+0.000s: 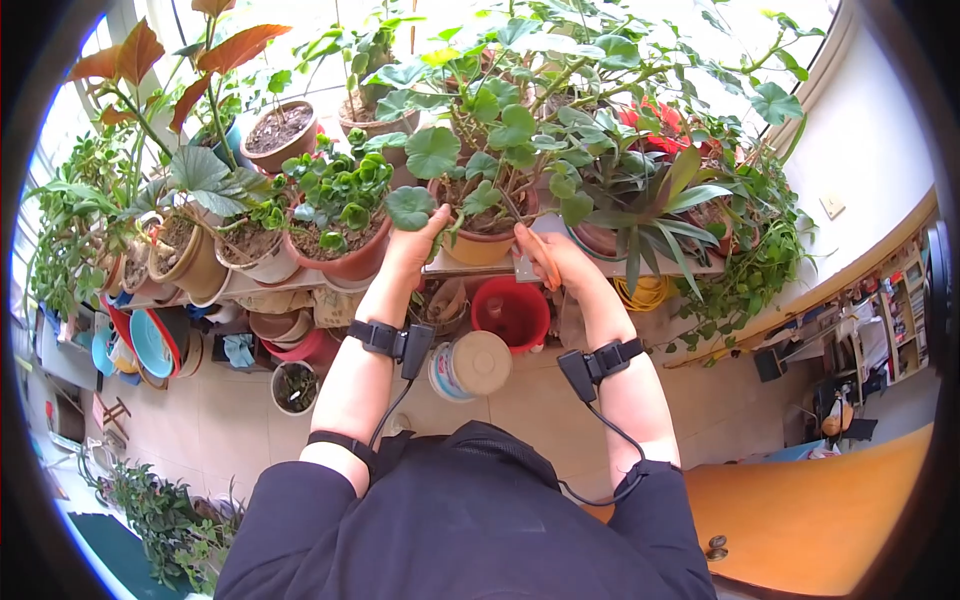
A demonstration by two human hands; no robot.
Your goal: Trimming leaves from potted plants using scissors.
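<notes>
My left hand [417, 244] is closed on geranium leaves [411, 208] at the left side of an orange-brown pot [480, 247]. In my right hand [551, 255] are scissors with orange handles [546, 259]; their dark blades point up and left among the stems over the pot's right rim. How far the blades are apart I cannot tell. The geranium [517, 127] spreads broad green leaves above and behind both hands. Left of my left hand, a terracotta pot [341, 259] holds a bushy succulent. A spiky-leaved plant [660, 206] grows right of my right hand.
Many potted plants crowd the windowsill shelf [457, 268]. Below its edge are a red bucket [511, 315], a lidded white bucket [480, 364], a small pot [295, 388] on the tiled floor and a coil of yellow hose [643, 292]. An orange-brown wooden surface [817, 510] is at lower right.
</notes>
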